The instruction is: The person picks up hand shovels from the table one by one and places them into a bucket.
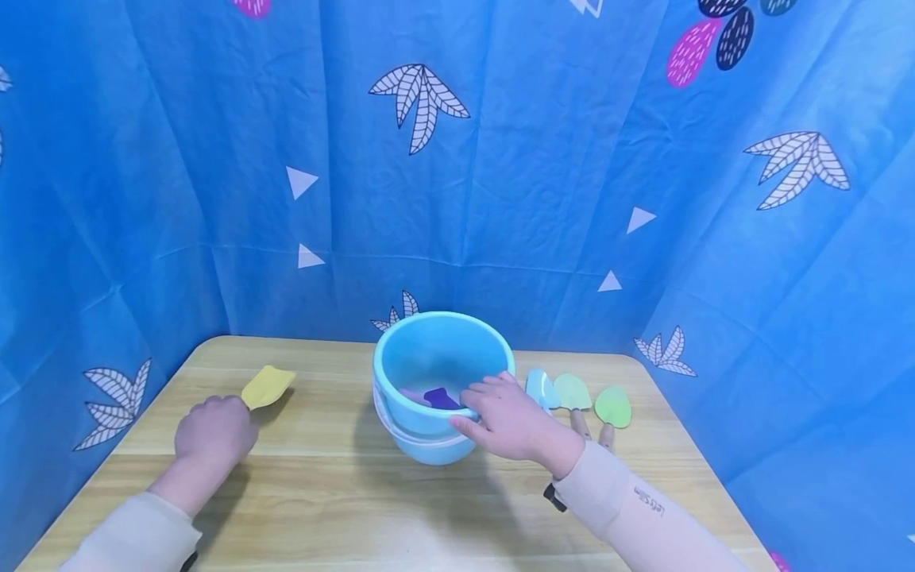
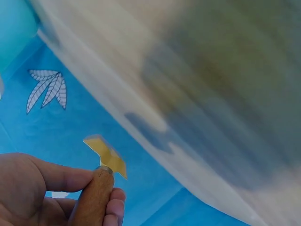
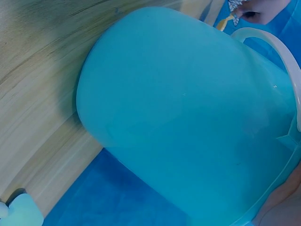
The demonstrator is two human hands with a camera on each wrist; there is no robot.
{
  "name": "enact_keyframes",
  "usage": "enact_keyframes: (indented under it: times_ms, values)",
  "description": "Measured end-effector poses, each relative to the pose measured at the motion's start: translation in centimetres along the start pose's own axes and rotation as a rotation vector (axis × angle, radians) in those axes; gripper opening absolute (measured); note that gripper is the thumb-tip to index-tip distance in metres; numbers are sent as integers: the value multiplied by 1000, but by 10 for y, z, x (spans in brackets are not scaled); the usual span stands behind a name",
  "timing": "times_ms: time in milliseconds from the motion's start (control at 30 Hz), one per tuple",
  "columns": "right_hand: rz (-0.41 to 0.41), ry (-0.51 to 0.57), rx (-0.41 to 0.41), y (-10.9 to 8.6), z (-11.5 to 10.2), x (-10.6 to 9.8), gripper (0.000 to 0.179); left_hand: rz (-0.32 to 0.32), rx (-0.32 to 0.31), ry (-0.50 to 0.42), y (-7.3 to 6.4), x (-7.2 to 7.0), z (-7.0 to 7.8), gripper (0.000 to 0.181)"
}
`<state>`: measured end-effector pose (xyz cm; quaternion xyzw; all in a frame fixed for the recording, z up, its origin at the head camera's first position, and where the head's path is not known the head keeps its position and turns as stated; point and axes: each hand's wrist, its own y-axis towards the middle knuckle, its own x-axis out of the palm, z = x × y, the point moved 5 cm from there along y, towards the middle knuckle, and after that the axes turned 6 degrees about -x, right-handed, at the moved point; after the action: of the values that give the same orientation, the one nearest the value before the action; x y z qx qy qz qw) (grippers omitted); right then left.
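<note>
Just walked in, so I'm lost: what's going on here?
A person's left hand grips the wooden handle of a yellow tool, left of a blue bucket. Their right hand grips the bucket's rim. A purple item lies inside. To the bucket's right, a blue item, pale green tool and brighter green tool lie on the table.

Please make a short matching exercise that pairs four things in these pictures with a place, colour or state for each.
Things:
1. left hand
2. right hand
3. bucket
4. purple thing

Place, colour or state:
A. light blue all round its outer wall
B. lying inside the bucket
C. gripping the yellow shovel
D. holding the bucket at its rim

Right pairs: 1-C, 2-D, 3-A, 4-B
</note>
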<state>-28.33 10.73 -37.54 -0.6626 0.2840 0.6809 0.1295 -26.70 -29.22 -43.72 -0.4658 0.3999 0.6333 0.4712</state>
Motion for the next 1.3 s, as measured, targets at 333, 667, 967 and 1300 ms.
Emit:
enact_keyframes:
  times_ms: [333,667,967,1300]
  values:
    - [-14,9,18,-1,-1,-2,43,33,27,-34,0,-13,9,22]
    - [-12,1,10,-1,-3,-4,40,70,55,-51,-1,-22,23,29]
    - [-21,-5,11,1,-1,-3,38,108,89,-93,-3,-33,39,25]
    - [-24,-7,9,1,-2,-2,40,130,115,-111,-9,-36,54,23]
